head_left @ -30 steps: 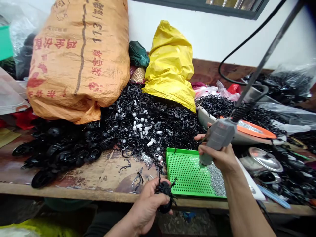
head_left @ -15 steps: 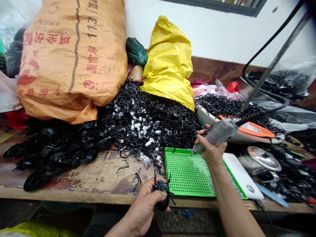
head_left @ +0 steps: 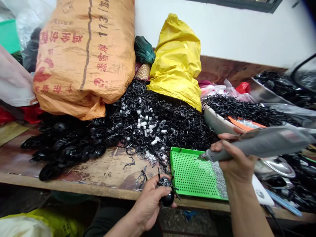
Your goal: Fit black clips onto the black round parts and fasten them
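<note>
My left hand (head_left: 153, 200) is closed on a small black plastic part (head_left: 168, 197) with a round base and thin arms sticking out, at the bench's front edge. My right hand (head_left: 237, 158) grips a grey electric screwdriver (head_left: 261, 143), held nearly level with its bit pointing left. That bit is above a green perforated tray (head_left: 182, 181); small silvery screws (head_left: 219, 177) cover the tray's right side. Thin black brackets (head_left: 142, 179) lie on the bench just beyond my left hand.
Behind the tray is a heap of black parts (head_left: 177, 125) mixed with white pieces (head_left: 145, 123). An orange sack (head_left: 84, 59) and a yellow bag (head_left: 176, 62) stand behind it. Round black parts (head_left: 71, 144) are piled left; a metal lid (head_left: 281, 166) lies right.
The screwdriver has swung from a downward slant to nearly level, and my right hand has moved right. My left hand still holds the black part. The whole view has shifted somewhat.
</note>
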Demonstrator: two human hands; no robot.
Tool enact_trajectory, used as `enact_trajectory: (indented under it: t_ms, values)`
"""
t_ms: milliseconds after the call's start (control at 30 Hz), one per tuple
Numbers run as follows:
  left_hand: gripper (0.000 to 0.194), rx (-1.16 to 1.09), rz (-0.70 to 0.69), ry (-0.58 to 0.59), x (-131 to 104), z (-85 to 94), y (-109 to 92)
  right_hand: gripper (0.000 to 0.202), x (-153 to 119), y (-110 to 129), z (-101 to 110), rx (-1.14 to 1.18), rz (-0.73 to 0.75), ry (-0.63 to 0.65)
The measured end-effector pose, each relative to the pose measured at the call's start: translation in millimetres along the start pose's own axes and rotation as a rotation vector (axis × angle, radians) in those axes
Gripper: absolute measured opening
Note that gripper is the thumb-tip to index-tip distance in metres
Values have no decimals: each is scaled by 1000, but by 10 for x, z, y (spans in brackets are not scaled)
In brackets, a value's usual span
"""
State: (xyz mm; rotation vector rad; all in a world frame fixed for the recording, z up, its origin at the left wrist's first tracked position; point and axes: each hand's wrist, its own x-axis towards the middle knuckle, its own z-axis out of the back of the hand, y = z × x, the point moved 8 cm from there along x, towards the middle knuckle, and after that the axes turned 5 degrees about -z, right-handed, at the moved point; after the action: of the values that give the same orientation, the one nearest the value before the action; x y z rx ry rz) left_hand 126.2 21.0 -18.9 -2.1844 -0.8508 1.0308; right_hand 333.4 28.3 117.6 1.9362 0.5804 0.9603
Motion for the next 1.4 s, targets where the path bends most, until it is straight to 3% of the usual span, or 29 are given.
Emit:
enact_trajectory:
  t_ms: [133,367,767,933,1000,1100,1200,1300,1400]
  values:
    - [23,7,-28,-6,-3,2,-18,36,-277,116,-283,85,-77,112]
    - [24,10,-52,-30,-8,46,-55,35,-580,80,-625,140,-127,261]
    - [22,63,-55,19,-41,-3,-64,31,-681,64,-741,217,-115,327]
    - [17,60,-24,96,-47,-55,-6,27,-760,150,-827,237,-59,559]
    - [17,34,-16,144,-51,-83,12,25,-748,178,-792,256,-61,595]
    - [19,7,1,194,-62,-104,24,26,-579,157,-618,248,-74,486]
    - [21,33,2,201,-64,-87,20,30,-286,14,-316,56,-67,231]
    - [22,59,27,186,-53,-55,50,34,-32,-100,5,-109,41,-40]
    - [24,57,55,155,-34,-23,90,34,107,-237,150,-141,81,-137]
